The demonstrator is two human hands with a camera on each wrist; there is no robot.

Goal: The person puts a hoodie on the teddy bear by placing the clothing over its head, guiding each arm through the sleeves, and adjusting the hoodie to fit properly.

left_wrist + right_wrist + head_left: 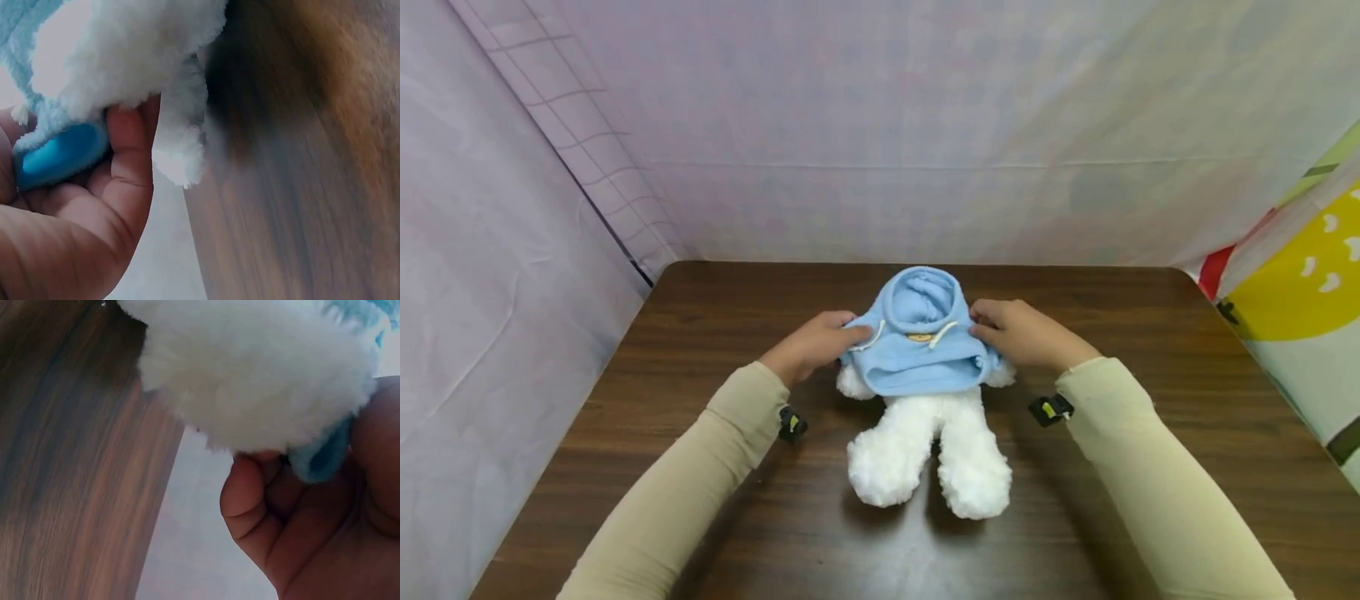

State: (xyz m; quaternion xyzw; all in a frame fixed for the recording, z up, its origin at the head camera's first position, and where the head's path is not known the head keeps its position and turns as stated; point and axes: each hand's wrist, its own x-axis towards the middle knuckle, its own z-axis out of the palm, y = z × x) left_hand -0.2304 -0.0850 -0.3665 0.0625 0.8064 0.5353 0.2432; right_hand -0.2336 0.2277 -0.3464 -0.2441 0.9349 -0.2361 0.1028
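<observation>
A white fluffy plush toy (898, 454) lies on the table with its legs toward me, wearing a light blue hoodie (898, 379). The round hood opening, white drawstrings and a small tan patch face up; no head shows in it. My left hand (816, 343) grips the hoodie at its left shoulder and sleeve. In the left wrist view its fingers curl round the blue sleeve cuff (37, 147), beside a white paw (125, 56). On the opposite side my right hand (1026, 335) pinches the other sleeve. A white paw (244, 375) hides part of those fingers in the right wrist view.
The dark brown wooden table (715, 467) ends at a pale curtain (850, 150) behind the toy. Another white curtain (497, 317) hangs at the left. A yellow patterned cloth (1300, 283) is at the right edge. Small black devices (1051, 410) sit at both wrists.
</observation>
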